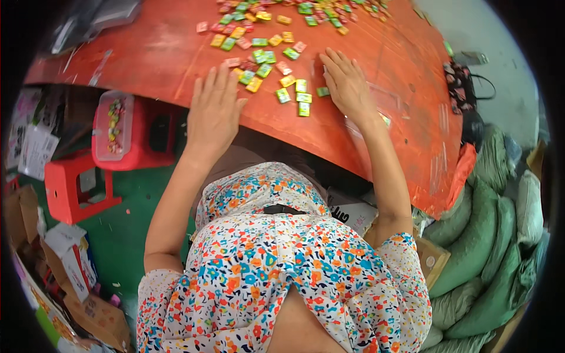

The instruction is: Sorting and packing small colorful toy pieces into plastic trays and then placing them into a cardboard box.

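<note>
The left hand (pixel 213 112) and right hand (pixel 347 85) lie palm down with their fingers stretched out. Neither grip seems to hold anything, though what is under the palms is hidden. The little packs (pixel 265 70) lie loose on the red tabletop (pixel 159 59), some between the hands, more farther back. Maybe the hands sit on each side like walls, to keep the near packs together.

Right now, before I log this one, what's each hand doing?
Left hand: open, palm down, nothing visibly held.
Right hand: open, palm down, nothing visibly held.
</note>
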Available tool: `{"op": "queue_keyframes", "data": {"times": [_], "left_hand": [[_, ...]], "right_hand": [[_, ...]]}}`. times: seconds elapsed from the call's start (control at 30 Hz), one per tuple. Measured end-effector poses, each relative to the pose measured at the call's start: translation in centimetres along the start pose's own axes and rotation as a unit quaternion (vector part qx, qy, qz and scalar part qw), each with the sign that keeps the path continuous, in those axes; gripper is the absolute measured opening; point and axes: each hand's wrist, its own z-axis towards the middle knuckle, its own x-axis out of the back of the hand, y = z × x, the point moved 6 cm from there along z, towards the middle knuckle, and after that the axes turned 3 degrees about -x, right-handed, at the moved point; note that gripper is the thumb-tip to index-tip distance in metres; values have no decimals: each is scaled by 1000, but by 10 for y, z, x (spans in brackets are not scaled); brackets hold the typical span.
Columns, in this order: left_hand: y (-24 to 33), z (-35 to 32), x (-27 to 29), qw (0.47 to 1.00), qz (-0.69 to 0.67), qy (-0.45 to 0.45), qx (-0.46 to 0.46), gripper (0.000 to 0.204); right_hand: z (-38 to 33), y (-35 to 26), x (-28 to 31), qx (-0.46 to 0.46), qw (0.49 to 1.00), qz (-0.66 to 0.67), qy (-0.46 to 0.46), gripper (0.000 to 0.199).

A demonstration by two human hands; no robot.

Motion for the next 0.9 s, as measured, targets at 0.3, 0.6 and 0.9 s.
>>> {"op": "queue_keyframes", "data": {"times": [0.3,0.6,0.9], "left_hand": [[-6,-2,-6,1000,-12,0,-4,51],[-12,2,0,999,-36,2,17,59],[18,37,-11,996,46,-62,-52,66]], "right_hand": [[23,37,16,14,988,67,-140,39],[8,161,32,-137,978,155,-19,26],[0,1,16,70,991,111,-8,42]]}}
